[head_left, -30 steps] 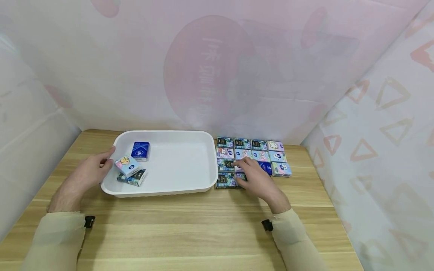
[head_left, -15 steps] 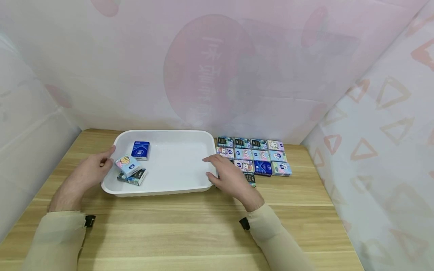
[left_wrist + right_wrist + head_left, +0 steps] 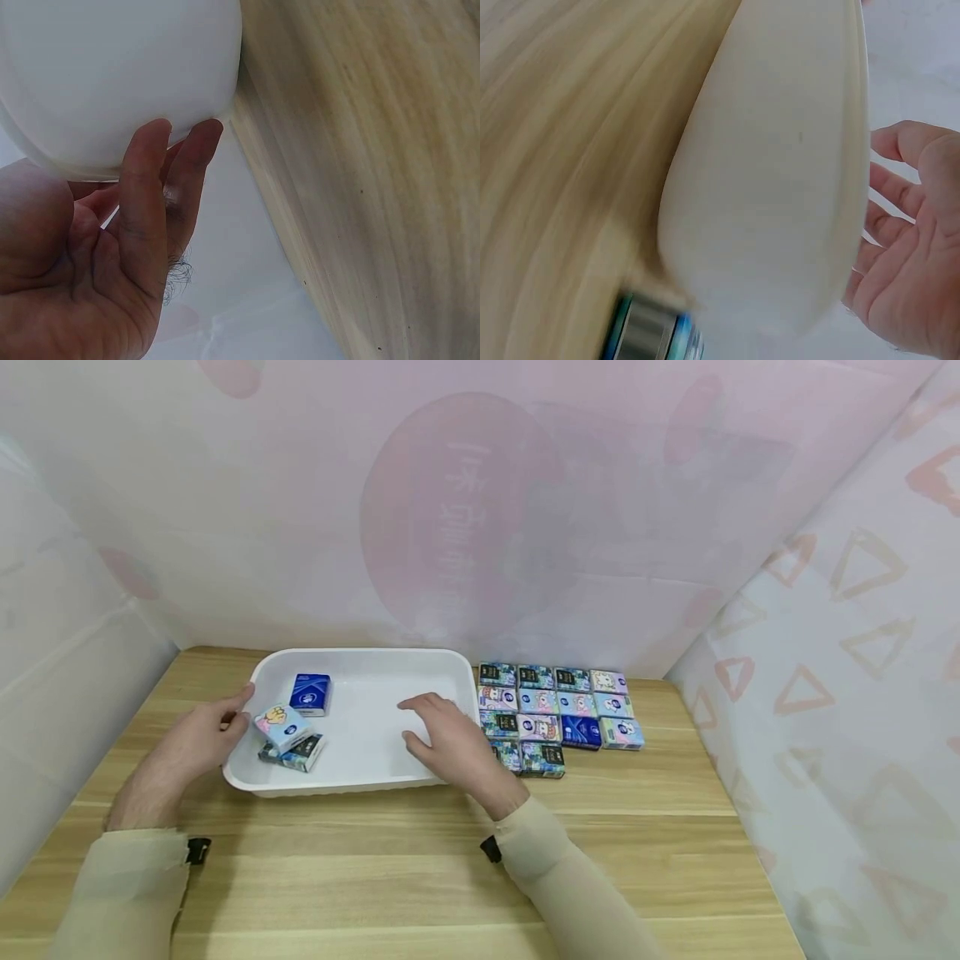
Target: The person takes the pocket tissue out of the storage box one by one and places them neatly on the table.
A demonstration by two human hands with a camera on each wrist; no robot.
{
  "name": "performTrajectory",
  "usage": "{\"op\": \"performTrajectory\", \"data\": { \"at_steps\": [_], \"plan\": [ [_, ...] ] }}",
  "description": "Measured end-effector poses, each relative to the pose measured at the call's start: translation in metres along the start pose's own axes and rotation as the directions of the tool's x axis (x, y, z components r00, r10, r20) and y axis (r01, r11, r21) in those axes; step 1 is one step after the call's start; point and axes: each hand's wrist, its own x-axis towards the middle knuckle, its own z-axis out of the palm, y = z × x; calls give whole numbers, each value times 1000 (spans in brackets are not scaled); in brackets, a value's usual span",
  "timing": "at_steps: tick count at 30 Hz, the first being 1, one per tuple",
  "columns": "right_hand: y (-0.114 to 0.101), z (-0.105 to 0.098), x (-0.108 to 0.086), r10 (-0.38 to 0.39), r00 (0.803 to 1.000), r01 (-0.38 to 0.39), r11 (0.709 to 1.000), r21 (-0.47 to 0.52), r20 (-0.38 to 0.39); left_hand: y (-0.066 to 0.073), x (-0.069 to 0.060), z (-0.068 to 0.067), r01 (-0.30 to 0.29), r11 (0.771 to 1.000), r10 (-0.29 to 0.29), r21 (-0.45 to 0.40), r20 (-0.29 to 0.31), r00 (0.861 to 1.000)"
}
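A white plastic tray (image 3: 390,781) stands on the table, its left rim held by my left hand (image 3: 198,739). In the left wrist view two fingertips (image 3: 154,135) touch the tray's outer wall, while the thumb's tip is hidden past the rim. Over the tray's right part hovers my right hand (image 3: 457,747), thumb and index finger apart, with nothing visible between them. Inside the tray at left lie a dark blue tissue pack (image 3: 311,693) and a light blue cartoon tissue pack (image 3: 283,727), the latter resting tilted on a dark floral tissue pack (image 3: 303,756).
Right of the tray, several tissue packs (image 3: 558,702) lie in rows, close together. The front row has two dark floral packs, one partly behind my right wrist. A printed wall covering (image 3: 465,527) rises behind the wooden table (image 3: 360,877).
My right hand has moved left from above the tissue pack rows to over the tray, uncovering the front packs. My left hand and the packs in the tray stay as they were.
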Motion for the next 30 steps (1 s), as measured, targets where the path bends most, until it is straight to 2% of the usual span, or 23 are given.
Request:
{"op": "performTrajectory", "data": {
  "at_steps": [14,23,30],
  "plan": [
    [-49,40,37,-17,997,19,1000,-18,81,-1,-1,1,0,1000,0,8,-10,1000],
    [-73,57,58,-33,988,46,996,-81,152,1,-1,-1,-11,1000,11,10,-2,1000],
    [-90,71,71,-49,980,72,991,-113,191,0,-1,0,-33,999,34,15,-18,999]
  ]
}}
